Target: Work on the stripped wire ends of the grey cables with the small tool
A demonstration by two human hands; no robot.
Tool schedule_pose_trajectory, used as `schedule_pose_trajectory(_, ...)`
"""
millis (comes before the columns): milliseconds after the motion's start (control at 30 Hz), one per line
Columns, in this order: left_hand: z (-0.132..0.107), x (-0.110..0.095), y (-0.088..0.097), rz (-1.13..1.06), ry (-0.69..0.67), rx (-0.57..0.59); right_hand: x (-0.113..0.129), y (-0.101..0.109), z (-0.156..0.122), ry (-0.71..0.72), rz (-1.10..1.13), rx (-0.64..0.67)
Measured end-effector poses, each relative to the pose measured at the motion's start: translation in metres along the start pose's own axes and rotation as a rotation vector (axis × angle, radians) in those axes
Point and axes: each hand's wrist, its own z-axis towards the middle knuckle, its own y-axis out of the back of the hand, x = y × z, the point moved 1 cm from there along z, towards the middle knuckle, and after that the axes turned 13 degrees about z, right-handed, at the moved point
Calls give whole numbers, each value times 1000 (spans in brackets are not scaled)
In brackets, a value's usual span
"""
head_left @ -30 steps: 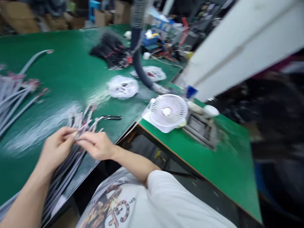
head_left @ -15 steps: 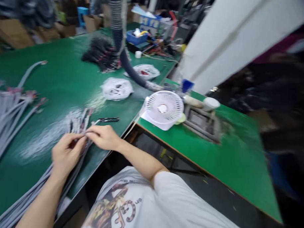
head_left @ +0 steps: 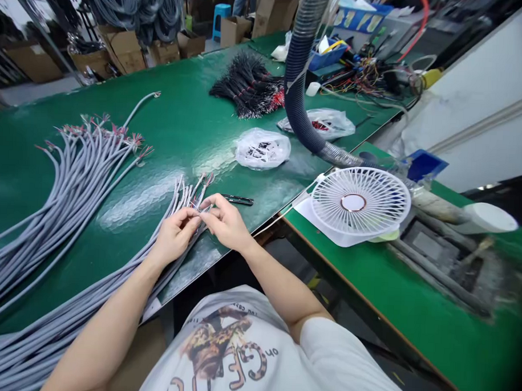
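Observation:
My left hand (head_left: 174, 232) is closed in a pinch at the stripped end of a grey cable, over the near cable bundle (head_left: 125, 276). Fingertip to fingertip with it, my right hand (head_left: 228, 220) pinches at the same cable end. Thin coloured wires (head_left: 195, 204) show just beyond the fingers, but the exact piece between the fingertips is mostly hidden. Frayed ends of the bundle fan out past both hands. Just beyond my right hand lies a slim black hand tool (head_left: 239, 200), its kind unclear.
A second grey cable bundle (head_left: 73, 183) lies left on the green table (head_left: 169, 124). Farther back are black wires (head_left: 248, 84) and a plastic bag of small parts (head_left: 262, 149). A ribbed hose (head_left: 297, 77) and a white fan (head_left: 359, 202) stand to the right.
The view has swung left and sharpened, so everything sits farther right in the picture. Both hands stay together at the cable end, fingers pinched.

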Motion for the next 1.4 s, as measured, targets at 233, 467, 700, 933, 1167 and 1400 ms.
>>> schedule_pose_trajectory(233,2,-1,5,-104,-24,-1,-5,-10,10,-254,698,33)
schedule_pose_trajectory(467,3,4,18,-444,75,-89,6,16,15,-102,640,-243)
schedule_pose_trajectory(700,7,5,18,-606,111,-86,14,33,-3,5,396,-188)
schedule_pose_trajectory(933,6,7,17,-581,105,-30,-1,3,5,59,29,-92)
schedule_pose_trajectory(1167,3,3,22,-674,73,8,-12,-8,19,10,89,20)
schedule_pose_trajectory(1400,10,10,42,-751,162,-239,-21,-3,17,-131,412,-28)
